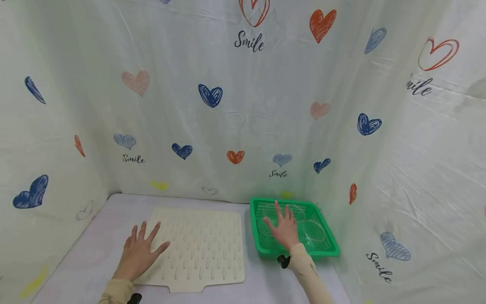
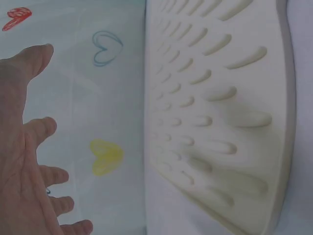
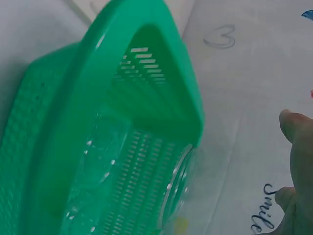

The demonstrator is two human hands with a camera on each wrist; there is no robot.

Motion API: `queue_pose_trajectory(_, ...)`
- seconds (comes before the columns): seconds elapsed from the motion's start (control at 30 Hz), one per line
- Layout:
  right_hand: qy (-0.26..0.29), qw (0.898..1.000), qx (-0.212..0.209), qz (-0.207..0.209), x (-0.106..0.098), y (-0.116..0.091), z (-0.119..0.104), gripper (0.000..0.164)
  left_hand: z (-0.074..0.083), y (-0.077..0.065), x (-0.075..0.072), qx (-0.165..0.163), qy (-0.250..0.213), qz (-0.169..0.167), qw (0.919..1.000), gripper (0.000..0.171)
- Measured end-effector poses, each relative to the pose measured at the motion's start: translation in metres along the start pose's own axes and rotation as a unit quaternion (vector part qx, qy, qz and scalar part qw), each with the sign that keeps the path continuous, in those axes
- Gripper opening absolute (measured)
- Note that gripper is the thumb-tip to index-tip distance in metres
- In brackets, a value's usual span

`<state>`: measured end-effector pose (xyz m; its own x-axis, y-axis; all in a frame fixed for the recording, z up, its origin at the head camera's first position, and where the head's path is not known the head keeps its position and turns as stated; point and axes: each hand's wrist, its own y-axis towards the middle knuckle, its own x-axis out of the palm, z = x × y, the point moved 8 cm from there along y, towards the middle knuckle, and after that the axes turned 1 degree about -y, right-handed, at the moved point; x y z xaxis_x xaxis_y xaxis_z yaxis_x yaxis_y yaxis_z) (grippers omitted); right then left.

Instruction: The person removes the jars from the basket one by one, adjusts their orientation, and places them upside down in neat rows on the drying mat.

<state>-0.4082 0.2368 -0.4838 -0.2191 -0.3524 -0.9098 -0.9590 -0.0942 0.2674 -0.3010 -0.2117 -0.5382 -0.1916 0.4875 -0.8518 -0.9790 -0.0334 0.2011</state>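
My left hand (image 1: 136,255), fingers spread, hovers over the left edge of a cream board (image 1: 224,247) covered in raised oblong ridges. In the left wrist view its fingers (image 2: 41,129) stand apart from the board with nothing in them. To the right, a green plastic basket (image 1: 255,226) with slotted walls contains several clear round dishes (image 1: 314,231). Above this basket my right hand (image 1: 286,232) is stretched out, fingers spread and holding nothing. The right wrist view shows one clear dish (image 3: 171,191) leaning near the basket's side, with part of my right hand (image 3: 302,161) at the edge.
A white cloth (image 1: 87,240) covers the table. Pale curtains (image 1: 250,122) printed with hearts and "Smile" enclose the back and both sides, close behind the basket. The board and basket lie side by side with a narrow strip of cloth between them.
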Motion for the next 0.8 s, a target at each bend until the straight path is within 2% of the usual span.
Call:
queue_pose_trajectory(0.23, -0.013, 0.998, 0.014, -0.06, 0.015, 0.029, 0.024, 0.087, -0.005, -0.005, 0.001, -0.004, -0.001, -0.006, 1.0, 0.084)
queue_pose_trajectory(0.43, -0.034, 0.996, 0.007, -0.086, 0.033, 0.044, 0.035, 0.096, -0.006, -0.011, 0.006, -0.011, 0.001, -0.013, 0.9999, 0.085)
queue_pose_trajectory(0.6, -0.054, 0.995, 0.02, -0.086, 0.045, 0.049, 0.046, 0.103, -0.007, -0.013, 0.007, -0.014, 0.002, -0.016, 0.9998, 0.085)
queue_pose_trajectory(0.8, -0.014, 0.998, 0.021, -0.064, 0.046, 0.056, 0.045, 0.108, -0.007, -0.009, 0.007, -0.012, 0.011, -0.007, 0.9999, 0.084)
